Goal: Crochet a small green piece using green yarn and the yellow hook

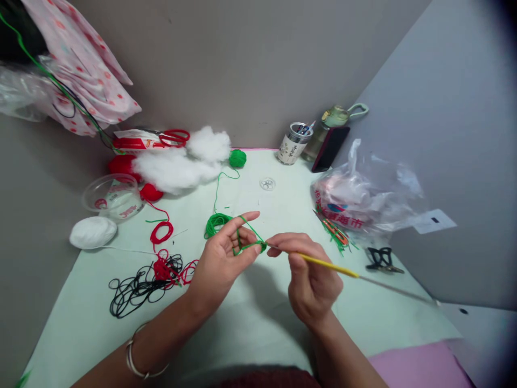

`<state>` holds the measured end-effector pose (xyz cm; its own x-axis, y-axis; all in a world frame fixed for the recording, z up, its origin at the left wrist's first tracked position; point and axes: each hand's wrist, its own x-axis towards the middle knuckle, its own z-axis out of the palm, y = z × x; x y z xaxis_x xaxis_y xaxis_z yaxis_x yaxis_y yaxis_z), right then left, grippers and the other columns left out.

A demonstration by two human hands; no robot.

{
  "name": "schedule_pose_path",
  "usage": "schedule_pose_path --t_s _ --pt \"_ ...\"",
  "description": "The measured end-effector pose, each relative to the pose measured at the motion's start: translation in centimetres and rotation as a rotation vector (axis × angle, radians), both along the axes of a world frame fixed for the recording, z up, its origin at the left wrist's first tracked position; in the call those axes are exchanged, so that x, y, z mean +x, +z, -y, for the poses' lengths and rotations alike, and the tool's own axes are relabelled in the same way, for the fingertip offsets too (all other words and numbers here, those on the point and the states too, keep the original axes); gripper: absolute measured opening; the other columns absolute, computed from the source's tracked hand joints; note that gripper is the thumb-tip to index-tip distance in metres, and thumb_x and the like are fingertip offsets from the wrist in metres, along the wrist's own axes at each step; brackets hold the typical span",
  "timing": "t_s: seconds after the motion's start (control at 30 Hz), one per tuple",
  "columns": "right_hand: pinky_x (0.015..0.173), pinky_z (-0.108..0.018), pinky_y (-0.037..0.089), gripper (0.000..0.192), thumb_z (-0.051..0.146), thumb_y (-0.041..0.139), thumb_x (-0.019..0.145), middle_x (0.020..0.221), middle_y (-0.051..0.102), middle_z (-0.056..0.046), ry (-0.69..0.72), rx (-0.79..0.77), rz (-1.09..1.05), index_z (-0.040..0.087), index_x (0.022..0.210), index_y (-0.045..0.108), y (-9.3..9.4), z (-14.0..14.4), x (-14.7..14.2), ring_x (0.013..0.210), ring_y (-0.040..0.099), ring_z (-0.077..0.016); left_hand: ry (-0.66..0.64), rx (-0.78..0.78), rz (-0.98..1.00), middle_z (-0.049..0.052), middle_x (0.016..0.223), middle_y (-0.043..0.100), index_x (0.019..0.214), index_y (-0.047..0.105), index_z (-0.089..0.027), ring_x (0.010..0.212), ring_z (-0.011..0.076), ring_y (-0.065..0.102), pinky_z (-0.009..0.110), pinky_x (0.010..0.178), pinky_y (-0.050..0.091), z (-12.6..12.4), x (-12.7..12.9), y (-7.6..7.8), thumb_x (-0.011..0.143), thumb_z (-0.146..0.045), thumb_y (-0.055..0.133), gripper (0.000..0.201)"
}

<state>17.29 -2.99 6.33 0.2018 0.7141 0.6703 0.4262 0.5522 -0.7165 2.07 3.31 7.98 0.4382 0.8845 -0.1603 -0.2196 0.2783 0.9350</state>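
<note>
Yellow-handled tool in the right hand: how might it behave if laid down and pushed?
The yellow-handled tool looks stiff, its shaft running straight. Being slim, it is probably light. Its handle seems rounded, so it might roll.

A: Ends of the yellow-handled tool (328, 263) readable?
B: Far one's blurred. Near tip too small to tell at the green stitches (263, 247).
A: Cut-offs?
B: Dotted cloth (86, 64), top edge; purple cloth (420, 367), bottom. Plastic bag (388, 188) contents unclear.
</note>
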Motion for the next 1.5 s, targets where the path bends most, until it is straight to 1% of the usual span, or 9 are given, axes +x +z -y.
schedule_pose_path --t_s 0.27,0.43,0.57,0.7,0.83,1.03,1.13,1.27,1.5 --pt "0.071 -0.035 0.064 0.024 0.013 0.051 0.105 0.094 0.078 -0.007 -0.095 0.06 0.321 0.024 0.116 0.069 0.2 0.1 0.0 0.086 0.076 -0.0211 0.184 0.146 -0.13 -0.002 0.082 0.067 0.12 0.078 -0.028 0.083 0.0187 0.058 0.033 0.086 0.045 0.7 0.3 -0.2 0.078 -0.015 0.086 0.045" --pt "0.079 -0.032 0.064 0.036 0.009 0.066 0.097 0.109 0.078 -0.008 -0.182 0.07 0.541 0.028 0.127 0.073 -0.6 0.6 -0.2 0.098 0.076 -0.0217 -0.018 -0.221 0.151 -0.004 0.075 0.061 0.128 0.073 -0.021 0.064 0.0107 0.047 0.028 0.07 0.043 0.5 0.4 0.0 0.077 -0.027 0.089 0.054" --pt "0.075 -0.032 0.062 0.029 0.011 0.059 0.102 0.1 0.076 -0.005 -0.115 0.027 0.104 0.027 0.118 0.076 -0.1 0.2 -0.4 0.087 0.073 -0.0182 -0.069 -0.352 0.247 -0.01 0.065 0.05 0.122 0.076 -0.016 0.05 0.0037 0.024 0.027 0.064 0.04 -0.2 0.1 0.4 0.076 -0.026 0.09 0.049" --pt "0.062 -0.032 0.059 0.022 0.021 0.057 0.105 0.09 0.073 -0.004 0.008 -0.117 -0.337 0.025 0.103 0.078 0.3 -0.6 -0.7 0.069 0.067 -0.0156 -0.04 -0.254 0.188 -0.003 0.083 0.062 0.123 0.078 -0.021 0.062 0.0078 0.047 0.027 0.064 0.039 -0.4 -0.1 0.5 0.075 -0.025 0.09 0.049" --pt "0.066 -0.032 0.061 0.022 0.018 0.059 0.104 0.096 0.078 -0.004 0.009 -0.131 -0.271 0.027 0.106 0.079 0.1 -0.8 -1.1 0.075 0.07 -0.0167 -0.046 -0.189 0.182 0.0 0.088 0.067 0.121 0.079 -0.023 0.084 0.0149 0.06 0.029 0.08 0.046 0.1 0.2 0.0 0.077 -0.025 0.09 0.045" --pt "0.075 -0.034 0.063 0.037 0.007 0.069 0.095 0.108 0.078 -0.006 -0.139 0.01 0.187 0.032 0.121 0.079 -0.4 -0.1 -0.9 0.093 0.075 -0.0211 -0.045 -0.277 0.222 -0.005 0.07 0.058 0.122 0.08 -0.022 0.061 0.009 0.042 0.025 0.066 0.042 0.3 0.6 -0.5 0.079 -0.028 0.091 0.045" --pt "0.07 -0.032 0.061 0.028 0.011 0.064 0.099 0.096 0.076 -0.004 -0.124 -0.03 -0.022 0.03 0.114 0.08 -0.2 -0.3 -0.3 0.082 0.072 -0.0181 -0.074 -0.39 0.297 -0.01 0.055 0.043 0.111 0.084 -0.019 0.055 0.0078 0.034 0.027 0.077 0.047 -0.2 0.4 -0.4 0.08 -0.028 0.09 0.032" --pt "0.062 -0.029 0.058 0.02 0.023 0.061 0.104 0.09 0.074 -0.003 0.044 -0.179 -0.432 0.026 0.101 0.081 0.1 -1.0 0.0 0.069 0.067 -0.014 -0.026 -0.311 0.269 -0.004 0.073 0.061 0.106 0.084 -0.022 0.07 0.0098 0.052 0.026 0.081 0.047 -0.4 0.3 -0.4 0.078 -0.026 0.091 0.03" --pt "0.069 -0.029 0.058 0.018 0.025 0.064 0.104 0.097 0.079 -0.003 0.099 -0.204 -0.432 0.028 0.106 0.082 -0.2 -0.9 -0.3 0.075 0.069 -0.0136 -0.04 -0.175 0.201 0.0 0.094 0.071 0.118 0.08 -0.028 0.096 0.0165 0.064 0.032 0.095 0.047 0.3 0.5 -0.9 0.08 -0.024 0.089 0.039"
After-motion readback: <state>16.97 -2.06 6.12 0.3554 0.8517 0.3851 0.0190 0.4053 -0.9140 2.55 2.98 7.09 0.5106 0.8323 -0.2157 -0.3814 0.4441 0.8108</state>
